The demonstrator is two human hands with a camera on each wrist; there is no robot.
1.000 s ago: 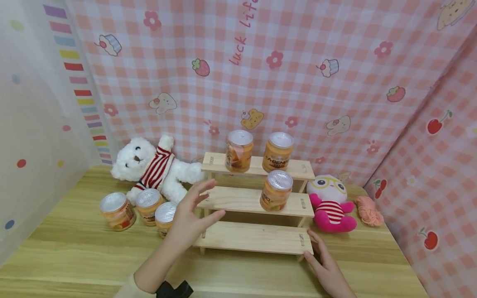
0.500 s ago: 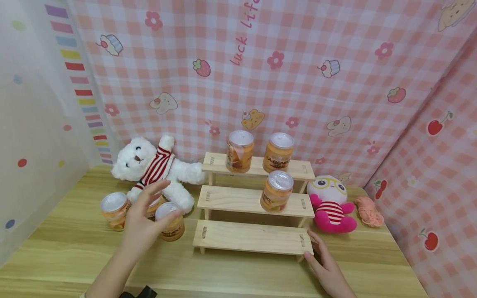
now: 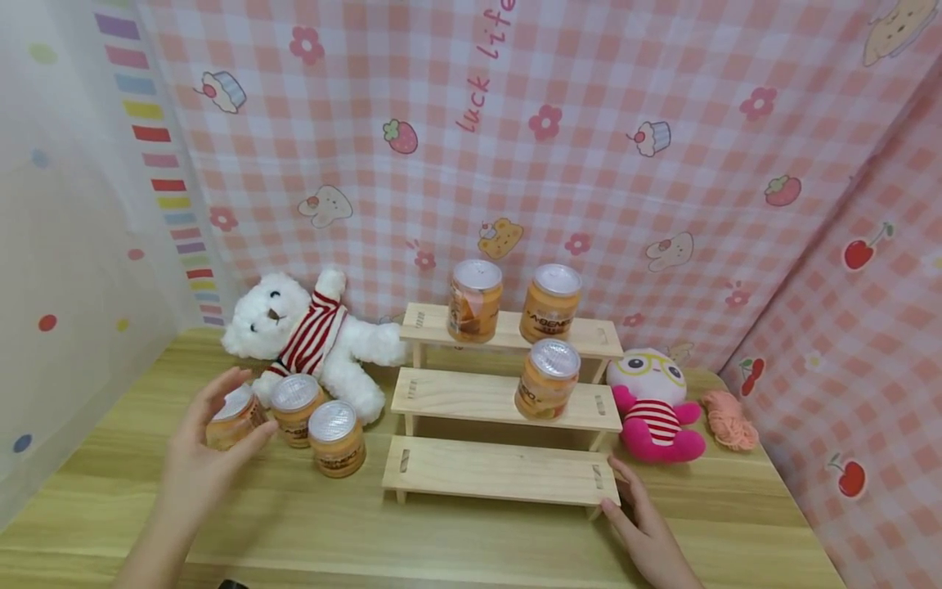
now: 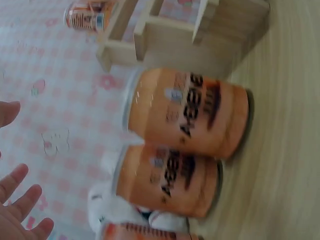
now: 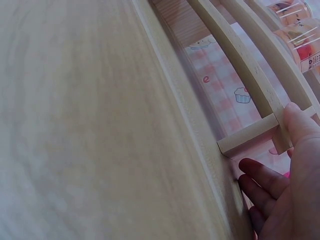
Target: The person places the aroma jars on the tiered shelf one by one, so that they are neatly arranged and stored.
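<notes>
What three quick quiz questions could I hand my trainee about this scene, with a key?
1. How many cans stand directly on the table?
2. True or false: the top shelf holds two cans.
3. Which hand touches the bottom shelf?

Key:
1. Three.
2. True.
3. The right hand.

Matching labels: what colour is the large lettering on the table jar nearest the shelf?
Black lettering; left wrist view shows it best.

My surroundings look like a playroom. Cartoon-printed gingham cloth (image 3: 471,184) and a white plush bear (image 3: 312,337) tell me so.
</notes>
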